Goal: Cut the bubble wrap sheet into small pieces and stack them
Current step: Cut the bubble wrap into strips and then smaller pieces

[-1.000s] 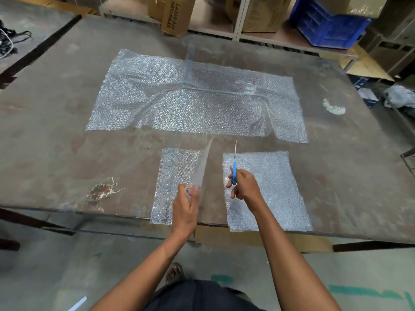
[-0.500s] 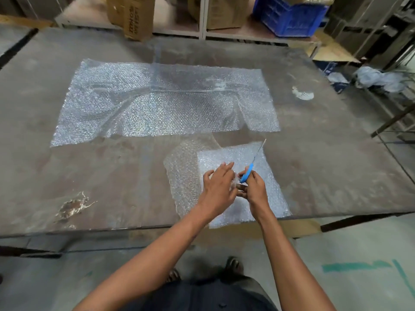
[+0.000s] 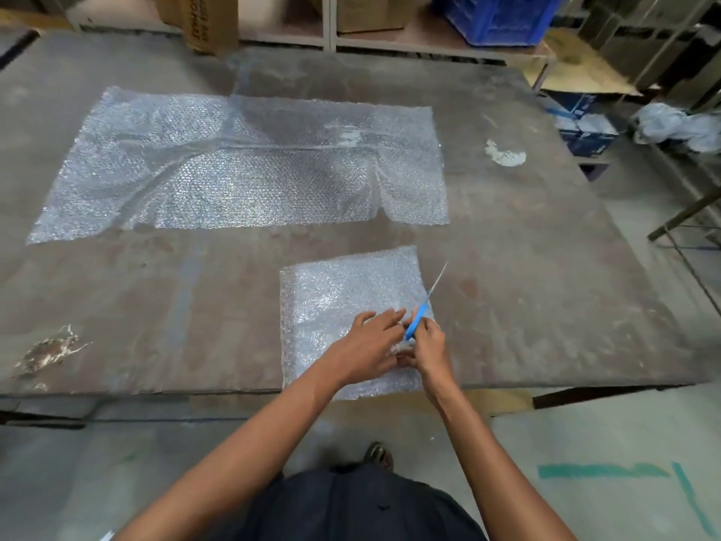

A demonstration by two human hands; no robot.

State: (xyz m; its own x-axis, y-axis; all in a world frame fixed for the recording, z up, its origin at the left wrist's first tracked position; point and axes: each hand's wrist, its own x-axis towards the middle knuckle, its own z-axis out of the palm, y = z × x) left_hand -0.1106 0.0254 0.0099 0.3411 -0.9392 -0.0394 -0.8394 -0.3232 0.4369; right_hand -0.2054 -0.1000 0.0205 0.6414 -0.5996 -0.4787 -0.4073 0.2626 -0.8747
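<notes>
A large bubble wrap sheet (image 3: 242, 165) lies spread across the far half of the table. Near the front edge sits a stack of cut bubble wrap pieces (image 3: 343, 290), its near edge hanging slightly over the table edge. My left hand (image 3: 366, 345) rests flat on the stack with fingers spread. My right hand (image 3: 427, 345) is beside it, closed around blue-handled scissors (image 3: 419, 314) whose blades point up and to the right over the stack's right edge.
The grey-brown table (image 3: 526, 290) has a white scrap (image 3: 504, 155) at the right and a scuffed patch (image 3: 48, 351) at the front left. Cardboard boxes (image 3: 212, 21) and a blue crate (image 3: 499, 17) stand on shelving behind. Metal frames stand at the right.
My left hand carried the left cut piece over and laid it on the right piece, forming one stack. The right hand kept the scissors. The camera view shifted left.
</notes>
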